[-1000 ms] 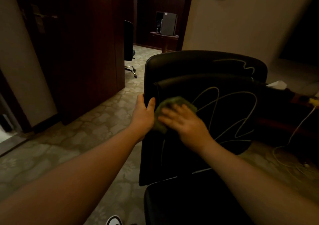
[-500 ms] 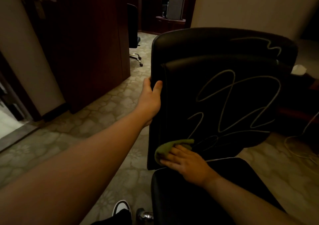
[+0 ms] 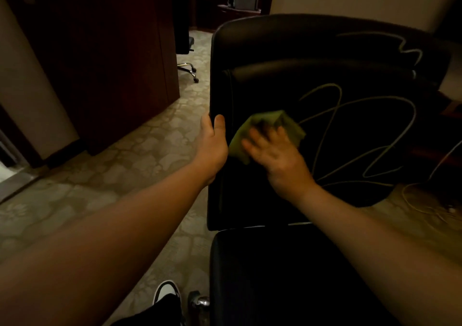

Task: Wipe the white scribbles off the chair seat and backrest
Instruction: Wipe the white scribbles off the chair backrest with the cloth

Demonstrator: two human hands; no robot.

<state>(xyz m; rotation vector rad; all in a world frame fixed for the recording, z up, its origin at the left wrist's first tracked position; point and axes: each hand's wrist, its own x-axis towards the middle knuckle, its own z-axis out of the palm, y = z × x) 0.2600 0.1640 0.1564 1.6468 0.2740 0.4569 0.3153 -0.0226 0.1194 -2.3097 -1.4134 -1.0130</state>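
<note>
A black leather chair stands in front of me, its backrest (image 3: 312, 80) upright and its seat (image 3: 275, 275) dark below. White scribbles (image 3: 362, 130) loop over the right half of the backrest, with another squiggle (image 3: 400, 48) near its top right. My left hand (image 3: 212, 145) grips the backrest's left edge, thumb on the front. My right hand (image 3: 275, 155) presses a green cloth (image 3: 270, 128) flat against the backrest's left middle, just left of the scribbles. The hand is blurred with motion.
A dark wooden cabinet (image 3: 112, 63) stands to the left. Another office chair (image 3: 183, 38) on castors sits behind it. Patterned carpet (image 3: 87, 188) covers the floor. A white cable (image 3: 425, 200) lies on the floor at the right. My shoe (image 3: 166, 292) shows at the bottom.
My right hand has swept the green cloth from the bottom of the backrest up to its middle. The left part of the scribble is gone. My left hand keeps its grip.
</note>
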